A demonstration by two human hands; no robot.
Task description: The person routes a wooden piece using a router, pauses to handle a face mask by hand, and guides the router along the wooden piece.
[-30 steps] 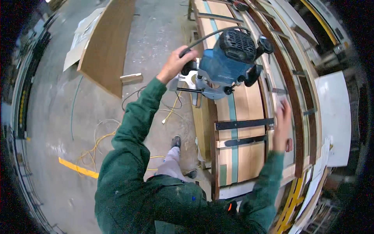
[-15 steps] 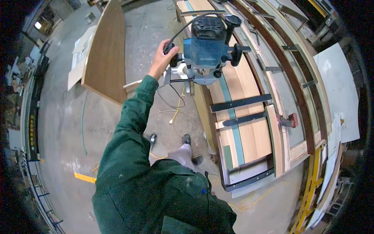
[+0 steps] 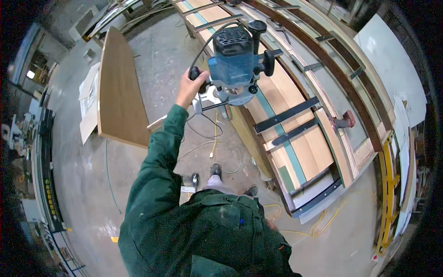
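The head view comes from the left of 2 fisheye cameras worn side by side, looking steeply down past the wearer's green jacket (image 3: 217,226), which fills the lower middle. The left hand (image 3: 189,88) and blue router (image 3: 233,62) are close to the lens at upper centre; the concrete floor (image 3: 83,180) lies farther below, and straight edges bow toward a dark round rim

left hand (image 3: 189,87) on blue router (image 3: 233,64)
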